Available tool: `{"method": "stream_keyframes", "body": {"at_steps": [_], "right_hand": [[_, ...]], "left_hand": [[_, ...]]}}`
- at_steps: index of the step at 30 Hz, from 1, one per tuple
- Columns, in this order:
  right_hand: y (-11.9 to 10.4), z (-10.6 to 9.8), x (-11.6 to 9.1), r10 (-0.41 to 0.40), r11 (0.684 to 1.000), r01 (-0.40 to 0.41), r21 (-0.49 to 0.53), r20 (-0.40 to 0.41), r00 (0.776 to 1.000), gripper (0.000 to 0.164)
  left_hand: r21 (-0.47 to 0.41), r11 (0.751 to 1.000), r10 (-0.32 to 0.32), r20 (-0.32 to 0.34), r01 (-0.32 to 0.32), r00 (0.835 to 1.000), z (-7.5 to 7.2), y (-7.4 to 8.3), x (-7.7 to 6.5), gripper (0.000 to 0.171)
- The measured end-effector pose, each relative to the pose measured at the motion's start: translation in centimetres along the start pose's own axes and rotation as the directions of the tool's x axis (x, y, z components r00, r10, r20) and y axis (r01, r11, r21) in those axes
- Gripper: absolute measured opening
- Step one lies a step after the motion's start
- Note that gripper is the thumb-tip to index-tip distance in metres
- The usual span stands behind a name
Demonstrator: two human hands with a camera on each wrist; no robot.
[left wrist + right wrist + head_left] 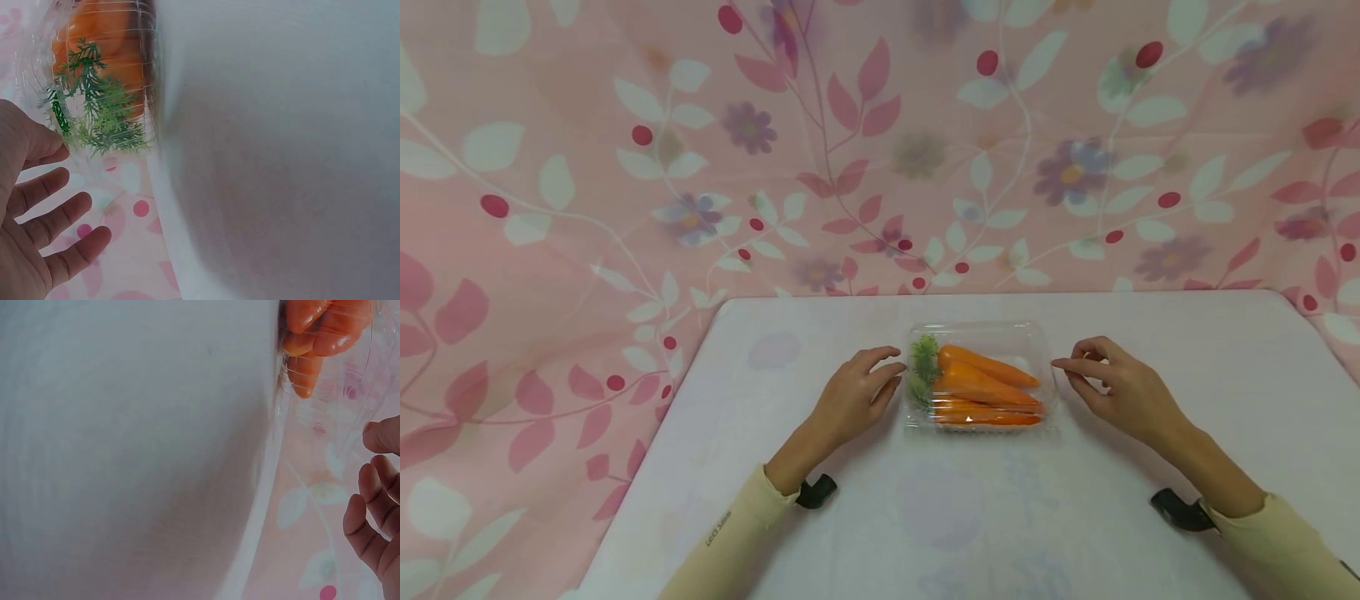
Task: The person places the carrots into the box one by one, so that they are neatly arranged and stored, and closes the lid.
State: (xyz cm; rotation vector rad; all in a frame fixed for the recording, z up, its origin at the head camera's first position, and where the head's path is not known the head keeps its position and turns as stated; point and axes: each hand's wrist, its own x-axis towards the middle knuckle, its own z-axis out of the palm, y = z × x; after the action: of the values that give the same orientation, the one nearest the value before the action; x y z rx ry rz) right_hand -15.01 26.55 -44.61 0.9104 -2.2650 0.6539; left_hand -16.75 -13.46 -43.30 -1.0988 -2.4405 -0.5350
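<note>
A clear plastic clamshell box (pixel 977 337) with its lid down lies on the white-covered table. Inside it are several orange carrots (pixel 988 383) with feathery green tops (pixel 925 367) toward the left end. My left hand (pixel 857 396) is at the box's left side, fingertips right at the rim, its fingers loosely bent and spread. On the other side, my right hand (pixel 1123 387) has its thumb and forefinger close to the right rim, the other fingers relaxed. In the left wrist view, the left thumb (pixel 47 147) overlaps the edge of the clear plastic.
The table (pixel 970 517) has a pale cloth and rounded far corners. Behind it hangs a pink curtain (pixel 865 150) with leaves, flowers and red dots. A dark strap-on device (pixel 816 492) sits at the left wrist, another dark device (pixel 1180 510) at the right.
</note>
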Motion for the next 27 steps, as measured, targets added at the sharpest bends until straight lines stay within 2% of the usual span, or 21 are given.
{"method": "stream_keyframes", "body": {"at_steps": [5,7,10,12,13,15,18,23,24,27], "right_hand": [[-0.2,-0.3,0.1,0.018,1.0,-0.018,-0.011,0.038,0.999,0.057],[-0.5,-0.5,0.2,0.052,0.999,-0.052,0.001,0.068,0.996,0.046],[-1.1,-0.9,0.5,0.131,0.99,-0.135,0.029,0.125,0.983,0.02],[-1.6,-1.3,0.6,0.194,0.978,-0.205,0.048,0.167,0.967,0.023],[-1.8,-1.4,0.7,0.225,0.97,-0.238,0.053,0.187,0.956,0.028],[-2.3,-1.8,0.9,0.284,0.95,-0.306,0.065,0.229,0.931,0.029],[-3.1,-2.4,1.1,0.373,0.908,-0.412,0.077,0.301,0.878,0.03],[-4.1,-3.3,1.4,0.492,0.811,-0.581,0.076,0.448,0.746,0.034],[-4.3,-3.5,1.4,0.508,0.792,-0.606,0.071,0.474,0.719,0.035],[-4.6,-3.7,1.5,0.537,0.743,-0.666,0.064,0.536,0.651,0.038]], "left_hand": [[-0.02,0.999,-0.033,-0.008,0.033,0.999,0.2,0.3,-0.1,0.02],[-0.043,0.997,-0.068,0.004,0.069,0.998,0.2,0.6,-0.1,0.021],[-0.108,0.98,-0.165,0.034,0.168,0.986,0.1,1.2,-0.2,0.024],[-0.165,0.954,-0.243,0.059,0.25,0.968,0.0,1.7,-0.2,0.025],[-0.199,0.936,-0.282,0.074,0.291,0.957,-0.1,1.9,-0.2,0.025],[-0.261,0.891,-0.352,0.115,0.37,0.929,-0.3,2.3,-0.2,0.027],[-0.344,0.808,-0.432,0.206,0.478,0.878,-0.7,2.9,-0.2,0.034],[-0.446,0.641,-0.529,0.334,0.625,0.78,-1.2,4.0,-0.2,0.043],[-0.452,0.616,-0.545,0.348,0.646,0.763,-1.2,4.1,-0.3,0.044],[-0.461,0.566,-0.569,0.381,0.683,0.729,-1.3,4.5,-0.4,0.042]]}}
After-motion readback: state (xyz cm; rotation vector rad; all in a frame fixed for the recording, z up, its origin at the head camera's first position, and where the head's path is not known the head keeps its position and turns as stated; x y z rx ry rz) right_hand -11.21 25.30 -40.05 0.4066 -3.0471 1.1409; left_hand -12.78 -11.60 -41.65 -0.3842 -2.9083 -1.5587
